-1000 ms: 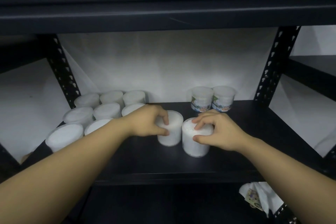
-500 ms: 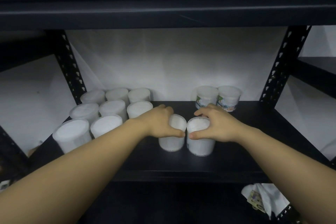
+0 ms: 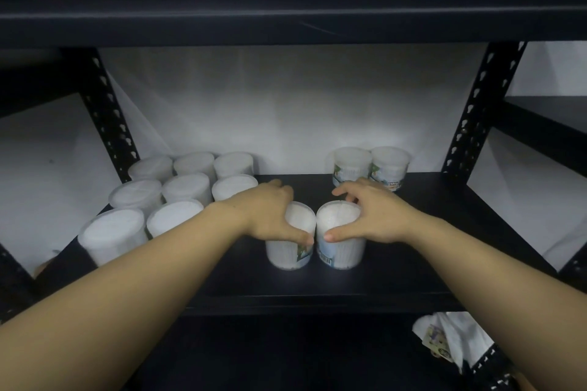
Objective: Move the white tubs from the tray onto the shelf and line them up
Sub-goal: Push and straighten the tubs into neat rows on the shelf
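Note:
Two white tubs stand side by side, touching, near the front middle of the black shelf [image 3: 397, 276]. My left hand [image 3: 270, 216] grips the left tub [image 3: 287, 252] from above around its rim. My right hand [image 3: 374, 216] grips the right tub [image 3: 341, 251] the same way. Several more white tubs [image 3: 184, 187] stand in rows at the shelf's left end. Two labelled tubs [image 3: 371, 168] stand together at the back right. No tray is in view.
A black shelf board [image 3: 286, 16] hangs low overhead. Perforated black uprights stand at the left [image 3: 108, 117] and right [image 3: 479, 117]. A white bag with a printed label [image 3: 451, 340] lies below the shelf at the lower right.
Both hands have shifted from the tub tops to gripping around the rims, and the two tubs have come together until they touch. The view has moved closer.

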{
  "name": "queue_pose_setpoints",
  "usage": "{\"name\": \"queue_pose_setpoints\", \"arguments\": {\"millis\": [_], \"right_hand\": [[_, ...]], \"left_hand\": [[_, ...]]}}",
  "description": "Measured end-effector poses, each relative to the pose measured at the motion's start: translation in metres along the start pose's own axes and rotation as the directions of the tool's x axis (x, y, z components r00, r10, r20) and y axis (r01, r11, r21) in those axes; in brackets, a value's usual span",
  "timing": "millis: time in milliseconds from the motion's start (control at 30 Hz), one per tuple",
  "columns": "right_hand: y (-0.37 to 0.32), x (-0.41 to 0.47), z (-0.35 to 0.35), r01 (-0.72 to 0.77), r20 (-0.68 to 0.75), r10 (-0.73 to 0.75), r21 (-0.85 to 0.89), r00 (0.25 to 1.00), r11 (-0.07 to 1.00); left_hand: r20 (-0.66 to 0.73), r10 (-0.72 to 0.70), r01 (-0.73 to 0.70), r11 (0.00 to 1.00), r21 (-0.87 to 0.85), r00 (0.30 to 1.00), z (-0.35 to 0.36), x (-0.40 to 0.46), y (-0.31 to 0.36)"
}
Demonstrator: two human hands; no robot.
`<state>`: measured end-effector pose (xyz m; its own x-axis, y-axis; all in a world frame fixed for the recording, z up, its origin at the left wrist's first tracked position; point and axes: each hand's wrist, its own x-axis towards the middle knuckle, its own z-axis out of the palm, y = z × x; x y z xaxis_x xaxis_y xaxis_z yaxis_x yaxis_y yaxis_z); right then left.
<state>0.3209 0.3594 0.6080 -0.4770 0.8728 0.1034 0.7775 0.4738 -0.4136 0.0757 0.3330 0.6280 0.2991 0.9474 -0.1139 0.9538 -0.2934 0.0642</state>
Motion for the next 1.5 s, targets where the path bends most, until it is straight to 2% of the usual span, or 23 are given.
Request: {"name": "queue_pose_setpoints", "arguments": {"millis": [133,200,300,400,467,533,633,700,900,1100,1300,1500], "right_hand": [[0.001,-0.001,-0.007,0.021,0.114,-0.035,0.125,0.993,0.992],[0.002,-0.004,-0.012,0.027,0.183,-0.053,0.139,0.982,0.990],[0.002,-0.008,-0.016,0.014,0.162,-0.028,0.091,0.986,0.996],[-0.002,-0.009,-0.013,-0.021,0.098,0.026,-0.045,0.995,0.999],[-0.005,-0.009,-0.009,-0.028,0.088,0.035,-0.074,0.995,0.997],[-0.007,-0.011,-0.010,-0.019,0.103,0.025,-0.053,0.994,0.998],[-0.007,-0.013,-0.016,0.015,0.205,-0.012,-0.012,0.979,1.000],[-0.006,-0.014,-0.018,0.029,0.245,-0.026,-0.007,0.969,1.000],[-0.002,-0.015,-0.009,-0.002,0.118,0.004,-0.014,0.993,1.000],[-0.001,-0.016,-0.011,0.088,0.105,-0.086,-0.009,0.991,0.996],[0.005,-0.020,-0.012,0.115,0.043,-0.114,-0.038,0.993,0.993],[0.016,-0.027,-0.012,0.127,0.049,-0.125,-0.040,0.991,0.991]], "left_hand": [[0.026,0.112,-0.107,0.980,-0.166,0.993,-0.004,-0.001,-0.007],[0.023,0.158,-0.151,0.972,-0.182,0.987,-0.006,-0.005,-0.009],[-0.029,0.125,-0.127,0.988,-0.088,0.992,-0.005,-0.009,-0.008],[-0.063,0.064,-0.059,0.996,0.074,0.996,-0.005,-0.008,-0.006],[-0.067,0.068,-0.061,0.992,0.107,0.995,-0.003,-0.007,-0.004],[-0.057,0.101,-0.100,0.994,0.032,0.993,-0.001,-0.005,-0.004],[-0.012,0.158,-0.158,0.978,-0.135,0.987,-0.004,-0.004,-0.011],[0.005,0.188,-0.185,0.971,-0.153,0.982,-0.006,-0.006,-0.016],[-0.068,0.081,-0.081,0.997,0.009,0.994,-0.003,-0.005,-0.014],[-0.040,0.170,-0.174,0.958,-0.227,0.985,-0.004,-0.012,-0.017],[-0.073,0.196,-0.205,0.967,-0.148,0.978,-0.004,-0.015,-0.021],[-0.111,0.199,-0.216,0.961,-0.175,0.974,0.001,-0.010,-0.016]]}}
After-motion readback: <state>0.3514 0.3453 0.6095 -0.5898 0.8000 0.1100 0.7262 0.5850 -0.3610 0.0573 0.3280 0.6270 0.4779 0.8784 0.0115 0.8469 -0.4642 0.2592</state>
